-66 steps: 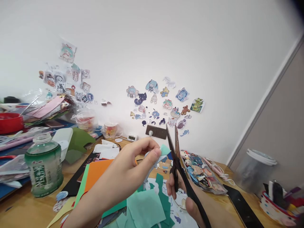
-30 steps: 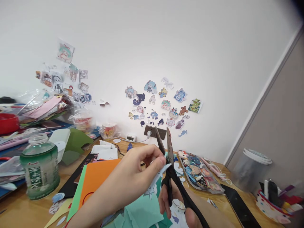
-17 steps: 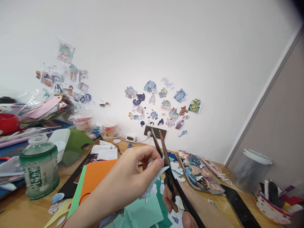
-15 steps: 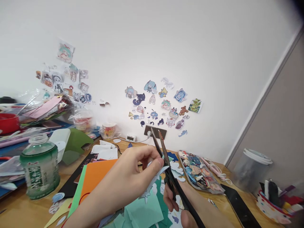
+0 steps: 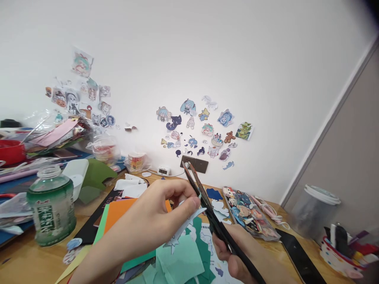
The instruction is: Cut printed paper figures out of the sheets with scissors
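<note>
My left hand (image 5: 156,215) pinches a small pale paper cut-out (image 5: 184,228) between thumb and fingers, held above the desk. Black scissors (image 5: 207,207) sit in my right hand (image 5: 237,252), which is closed round the handles. Their blades point up and left, nearly closed, right beside my left fingertips and touching the cut-out's upper edge. Below both hands lie loose teal paper pieces (image 5: 183,260) and an orange sheet (image 5: 118,213).
A green drink bottle (image 5: 51,211) stands at the left on the wooden desk (image 5: 26,264). A sticker sheet (image 5: 248,215), a black phone (image 5: 299,256) and a clear container (image 5: 314,213) lie to the right. Clutter piles up at the back left; stickers cover the wall.
The scissors have tilted further left and their blades have closed against the cut-out. My right hand dropped lower, and the left hand turned the paper slightly.
</note>
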`<state>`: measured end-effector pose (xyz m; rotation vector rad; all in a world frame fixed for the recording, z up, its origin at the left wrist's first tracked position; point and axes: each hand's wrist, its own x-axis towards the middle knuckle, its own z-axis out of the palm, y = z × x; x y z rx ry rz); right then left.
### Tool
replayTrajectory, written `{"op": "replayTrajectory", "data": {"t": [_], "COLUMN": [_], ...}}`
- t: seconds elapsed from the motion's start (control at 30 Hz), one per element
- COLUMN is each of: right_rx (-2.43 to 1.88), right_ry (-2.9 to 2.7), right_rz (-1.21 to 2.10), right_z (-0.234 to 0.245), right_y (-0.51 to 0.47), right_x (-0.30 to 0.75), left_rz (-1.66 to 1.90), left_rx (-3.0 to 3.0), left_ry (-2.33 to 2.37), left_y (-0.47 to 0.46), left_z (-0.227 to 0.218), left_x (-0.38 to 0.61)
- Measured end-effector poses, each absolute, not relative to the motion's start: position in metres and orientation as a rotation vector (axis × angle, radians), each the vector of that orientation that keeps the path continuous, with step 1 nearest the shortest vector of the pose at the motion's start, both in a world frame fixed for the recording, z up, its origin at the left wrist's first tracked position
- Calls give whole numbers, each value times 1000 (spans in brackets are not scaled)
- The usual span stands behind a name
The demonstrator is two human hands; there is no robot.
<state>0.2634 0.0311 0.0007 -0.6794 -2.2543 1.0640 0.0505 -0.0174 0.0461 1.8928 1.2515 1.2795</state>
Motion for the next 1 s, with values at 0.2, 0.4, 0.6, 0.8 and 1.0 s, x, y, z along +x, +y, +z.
{"op": "replayTrajectory", "data": {"t": [0.2,0.4,0.6,0.8,1.0], "right_rx": [-678,-645,-491,-492,-445], "right_ry": [-2287,-2198,-2045,-1749,-1632], "right_rz": [1384,1348,1147,1252,1136], "right_z": [4,-3,-10,-9,-13], "right_y": [35,39,40,40,49], "right_x": [262,265,258,246,245], "left_rz": [1243,1163,940,875,872], "left_rx": [1922,1849,1956,2089,1976], "left_ry": [1256,1260,1176,1042,947], "left_y": [-17,-17,-7,5,19], "left_z": [47,54,45,31,29], "left_x": [51,53,55,66,67]}}
